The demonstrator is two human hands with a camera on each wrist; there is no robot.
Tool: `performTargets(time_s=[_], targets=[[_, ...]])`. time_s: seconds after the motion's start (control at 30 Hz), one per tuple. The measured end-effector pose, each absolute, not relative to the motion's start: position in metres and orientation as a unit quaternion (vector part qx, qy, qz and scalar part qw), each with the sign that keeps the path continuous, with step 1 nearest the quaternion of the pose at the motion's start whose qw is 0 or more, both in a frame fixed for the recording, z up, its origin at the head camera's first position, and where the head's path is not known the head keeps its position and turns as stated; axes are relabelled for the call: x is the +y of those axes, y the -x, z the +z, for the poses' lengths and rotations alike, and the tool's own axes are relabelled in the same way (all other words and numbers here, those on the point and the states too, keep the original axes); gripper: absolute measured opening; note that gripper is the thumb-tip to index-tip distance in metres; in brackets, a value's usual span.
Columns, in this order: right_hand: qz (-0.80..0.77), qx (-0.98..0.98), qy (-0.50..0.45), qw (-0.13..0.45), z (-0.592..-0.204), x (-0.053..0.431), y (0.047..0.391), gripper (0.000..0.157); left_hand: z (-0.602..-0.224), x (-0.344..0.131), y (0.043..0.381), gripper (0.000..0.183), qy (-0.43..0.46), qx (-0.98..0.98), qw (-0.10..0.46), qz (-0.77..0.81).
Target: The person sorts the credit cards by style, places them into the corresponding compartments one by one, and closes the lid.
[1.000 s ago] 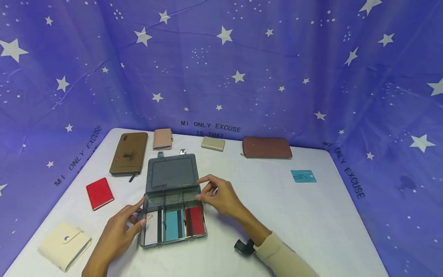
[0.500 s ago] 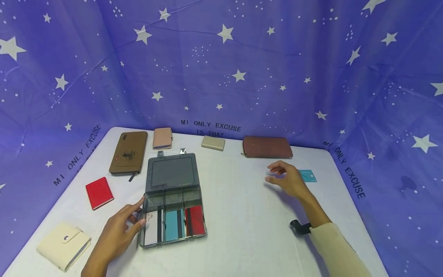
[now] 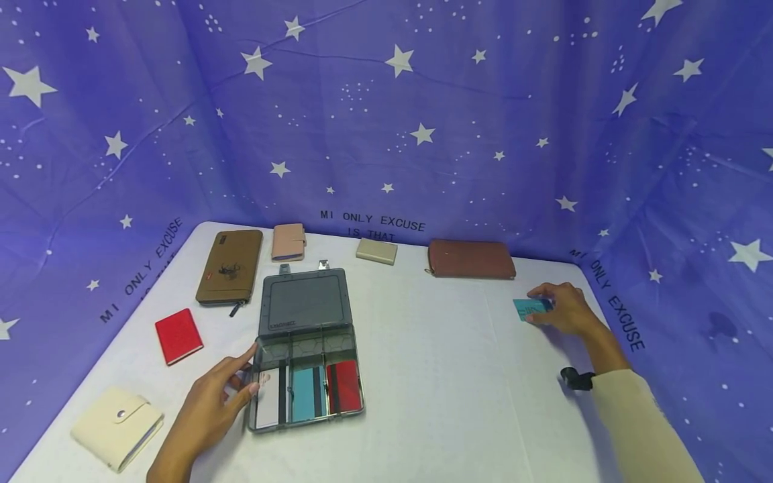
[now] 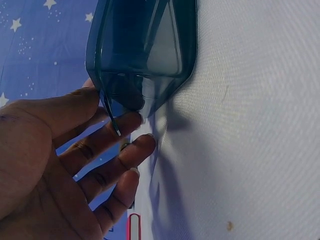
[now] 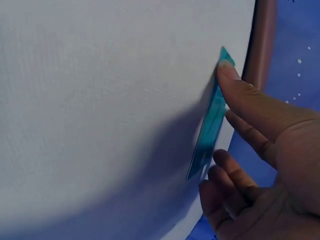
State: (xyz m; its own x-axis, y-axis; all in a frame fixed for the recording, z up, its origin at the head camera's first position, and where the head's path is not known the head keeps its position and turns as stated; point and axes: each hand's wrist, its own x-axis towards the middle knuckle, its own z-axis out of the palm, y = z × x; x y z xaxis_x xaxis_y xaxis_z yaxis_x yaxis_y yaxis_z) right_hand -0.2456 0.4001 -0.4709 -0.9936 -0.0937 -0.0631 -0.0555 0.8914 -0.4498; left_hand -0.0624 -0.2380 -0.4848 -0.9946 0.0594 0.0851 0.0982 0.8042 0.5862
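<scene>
At the far right of the table, my right hand (image 3: pixel 564 308) pinches a teal bank card (image 3: pixel 527 308), thumb on one edge and fingers at the other. Part of the card (image 5: pixel 212 122) shows between thumb and fingers in the right wrist view. A smoky see-through plastic box (image 3: pixel 361 407) lies with its lid (image 3: pixel 306 302) folded back. White (image 3: pixel 268 399), teal (image 3: pixel 304 396) and red (image 3: pixel 341 388) cards with black stripes lie in its front compartments; its back compartments hold nothing visible. My left hand (image 3: pixel 208 406) holds the box's left side, thumb near the rim.
Around the box lie a red booklet (image 3: pixel 179 335), a cream snap wallet (image 3: pixel 115 429), a brown zip wallet (image 3: pixel 229 268) and a pink card holder (image 3: pixel 288 243). At the back are a beige case (image 3: pixel 377 251) and a maroon zip wallet (image 3: pixel 471 259). A starry purple curtain (image 3: pixel 386 134) encloses the table.
My right hand has left the box's right side, crossed to the right and taken hold of the teal card. My left hand stays at the box.
</scene>
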Motion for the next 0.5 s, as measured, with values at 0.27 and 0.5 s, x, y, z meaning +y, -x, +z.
performTargets(time_s=[0.27, 0.5], targets=[[-0.243, 0.962, 0.087, 0.092, -0.468, 0.373, 0.24, 0.039, -0.483, -0.237, 0.063, 0.067, 0.033, -0.951, 0.017, -0.308], [-0.3, 0.926, 0.173, 0.148, -0.465, 0.317, 0.23, 0.013, -0.483, -0.236, 0.063, 0.067, 0.036, -0.95, 0.031, -0.308]])
